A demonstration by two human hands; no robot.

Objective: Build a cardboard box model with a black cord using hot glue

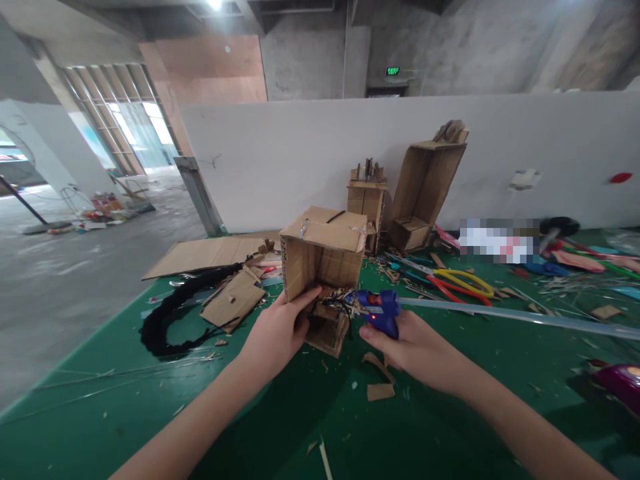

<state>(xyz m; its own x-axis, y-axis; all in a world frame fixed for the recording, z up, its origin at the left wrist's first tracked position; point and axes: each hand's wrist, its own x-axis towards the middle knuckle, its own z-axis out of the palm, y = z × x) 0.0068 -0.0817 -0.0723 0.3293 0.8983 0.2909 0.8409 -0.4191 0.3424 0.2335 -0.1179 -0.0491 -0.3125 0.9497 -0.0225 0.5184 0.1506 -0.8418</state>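
A brown cardboard box structure with an open front stands tilted over the green table. My left hand grips its lower left side, one finger reaching inside. In my right hand is a blue glue gun, its nozzle end pointing left at the box's lower inside. A long translucent glue stick extends from the gun's back to the right. Dark tangled strands and bits hide the nozzle tip. Small cardboard scraps lie below the gun.
Two more cardboard structures stand against the white partition. Scissors with yellow and red handles lie at right. Flat cardboard and a black fuzzy strip lie at left. A purple object sits at the right edge.
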